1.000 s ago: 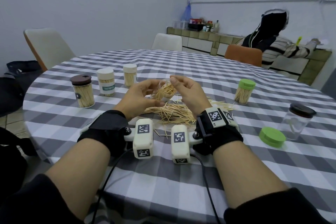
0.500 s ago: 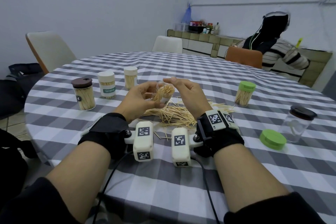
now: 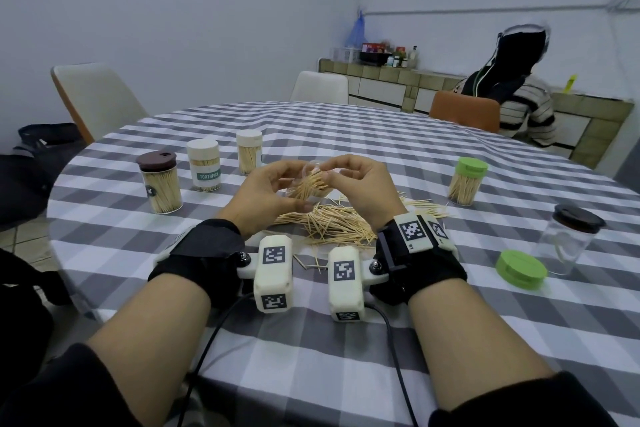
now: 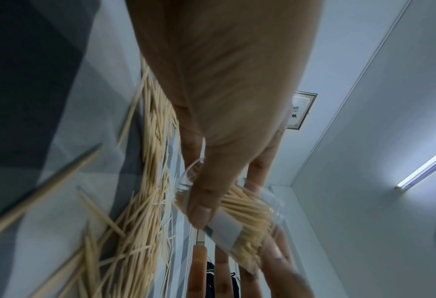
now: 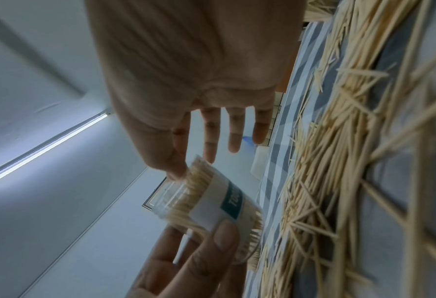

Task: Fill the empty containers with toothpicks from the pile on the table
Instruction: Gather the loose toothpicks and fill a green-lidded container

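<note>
My left hand [image 3: 294,189] grips a clear container [image 3: 304,184] with a white label, tilted over the pile of toothpicks [image 3: 332,222]. The container is packed with toothpicks whose ends stick out of its open mouth. My right hand [image 3: 334,172] pinches those ends between thumb and forefinger at the mouth. In the left wrist view my thumb lies across the container [image 4: 237,217] above the pile [image 4: 145,201]. In the right wrist view the label shows on the container [image 5: 211,201] beside the pile [image 5: 326,161].
On the left stand a filled brown-lidded jar [image 3: 159,184] and two filled white-lidded containers [image 3: 204,165] [image 3: 248,156]. On the right are a filled green-lidded container [image 3: 465,180], an empty dark-lidded clear jar [image 3: 568,239] and a loose green lid [image 3: 521,269]. A person [image 3: 519,104] sits behind.
Both hands stay over the pile with the container between them. The container has tipped a little and the right fingers have shifted on the toothpick ends.
</note>
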